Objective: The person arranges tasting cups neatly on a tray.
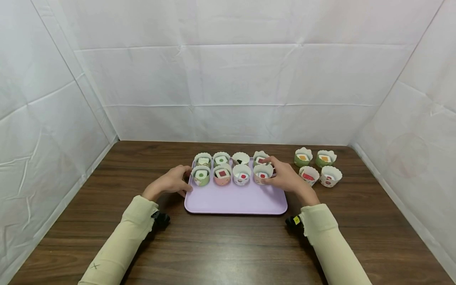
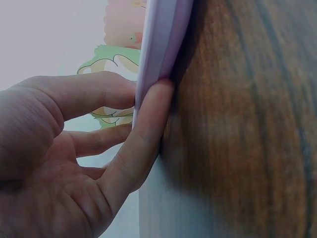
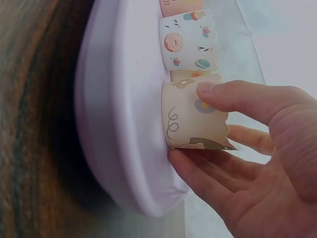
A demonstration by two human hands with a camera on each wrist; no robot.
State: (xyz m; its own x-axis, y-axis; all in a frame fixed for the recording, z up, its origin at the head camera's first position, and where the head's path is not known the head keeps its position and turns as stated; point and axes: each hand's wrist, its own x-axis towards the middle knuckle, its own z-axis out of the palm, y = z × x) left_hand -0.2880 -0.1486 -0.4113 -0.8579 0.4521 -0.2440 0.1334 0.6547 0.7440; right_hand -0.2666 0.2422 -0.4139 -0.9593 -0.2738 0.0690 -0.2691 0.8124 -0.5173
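A lilac tray (image 1: 228, 202) lies on the table with several paper baking cups in two rows on its far half. My left hand (image 1: 173, 181) pinches the tray's left rim, with one finger against its underside in the left wrist view. A green baking cup (image 1: 201, 180) stands just inside that rim. At the right end of the near row, my right hand (image 1: 286, 177) holds a beige baking cup (image 3: 190, 119) between thumb and fingers. This cup stands on the tray and has a white piece with a red mark inside. Beside it is a white patterned cup (image 3: 190, 42).
Right of the tray, on the brown wooden table (image 1: 228, 245), stand two green cups with orange-marked pieces (image 1: 303, 157), a cup with a red piece (image 1: 308, 176) and a white cup (image 1: 330, 180). White sheeting (image 1: 235, 79) encloses the back and sides.
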